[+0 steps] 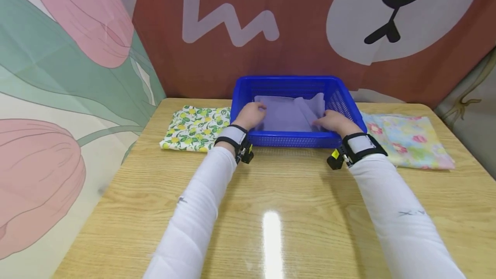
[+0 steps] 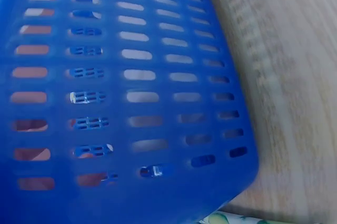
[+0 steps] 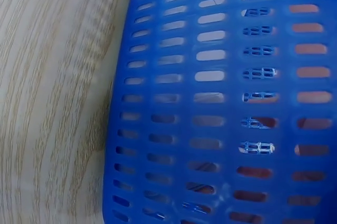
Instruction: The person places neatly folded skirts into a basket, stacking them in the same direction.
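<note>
Head view, both hands, left hand [image 1: 252, 114], right hand [image 1: 334, 120], curled on lilac cloth [image 1: 290, 113] in blue basket [image 1: 294, 140]

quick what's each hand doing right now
Left hand: fingers curled, gripping the lavender cloth in the blue basket.
Right hand: on the cloth; grip unclear.

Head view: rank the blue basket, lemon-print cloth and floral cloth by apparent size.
1. Blue basket, clearly largest.
2. Floral cloth.
3. Lemon-print cloth.
The basket hides an edge of each cloth, so their order is unsure.

Wooden table [image 1: 271, 193] with basket [image 1: 288, 141], cloths [image 1: 193, 128]
</note>
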Demonstrator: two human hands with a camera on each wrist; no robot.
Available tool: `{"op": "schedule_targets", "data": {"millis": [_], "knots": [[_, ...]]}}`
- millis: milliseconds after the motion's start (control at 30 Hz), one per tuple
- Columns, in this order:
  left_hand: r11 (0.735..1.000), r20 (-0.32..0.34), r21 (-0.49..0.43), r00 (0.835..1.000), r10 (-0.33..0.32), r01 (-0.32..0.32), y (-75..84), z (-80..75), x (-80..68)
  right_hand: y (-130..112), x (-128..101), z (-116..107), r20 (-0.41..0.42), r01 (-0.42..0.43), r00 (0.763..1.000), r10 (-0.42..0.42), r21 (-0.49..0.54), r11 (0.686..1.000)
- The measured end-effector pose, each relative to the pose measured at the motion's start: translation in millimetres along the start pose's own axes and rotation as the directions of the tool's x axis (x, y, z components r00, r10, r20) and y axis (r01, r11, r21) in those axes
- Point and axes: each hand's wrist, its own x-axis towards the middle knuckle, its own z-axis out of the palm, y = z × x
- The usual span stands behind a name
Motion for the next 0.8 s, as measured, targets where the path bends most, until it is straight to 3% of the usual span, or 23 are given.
{"op": "schedule_targets", "data": {"millis": [133,200,267,367,433,500,567,667,733,800], "knots": [[0.999,-0.128,0.038,0.991,0.032,-0.027,6.3,-0.5,-3.4,0,-3,1,-0.135,0.035,0.990,-0.043,-0.067,0.997],[0.998,-0.171,0.056,0.984,0.051,-0.042,8.3,-1.3,-5.1,-1,-6,4,-0.272,0.069,0.958,-0.090,-0.086,0.994],[0.995,-0.209,0.072,0.975,0.076,-0.062,9.5,-1.9,-7.0,-2,-7,8,-0.442,0.117,0.885,-0.149,-0.097,0.988],[0.992,-0.268,0.092,0.957,0.109,-0.087,10.5,-2.4,-9.9,-4,-11,14,-0.658,0.206,0.713,-0.241,-0.133,0.970],[0.990,-0.305,0.097,0.943,0.132,-0.107,10.8,-1.3,-12.6,-4,-13,18,-0.740,0.260,0.605,-0.295,-0.167,0.951],[0.985,-0.342,0.115,0.926,0.160,-0.128,11.2,0.6,-17.5,-2,-16,22,-0.781,0.301,0.522,-0.343,-0.208,0.931],[0.973,-0.380,0.167,0.900,0.212,-0.159,10.3,2.2,-23.1,0,-19,25,-0.794,0.344,0.468,-0.387,-0.240,0.908],[0.936,-0.416,0.284,0.852,0.318,-0.210,7.4,4.9,-34.0,4,-25,31,-0.794,0.393,0.407,-0.452,-0.294,0.871],[0.908,-0.423,0.342,0.823,0.380,-0.243,4.7,6.4,-40.9,7,-29,34,-0.786,0.413,0.375,-0.492,-0.333,0.847],[0.895,-0.419,0.356,0.810,0.410,-0.269,2.6,7.6,-48.1,10,-34,37,-0.777,0.434,0.350,-0.523,-0.361,0.825]]}}
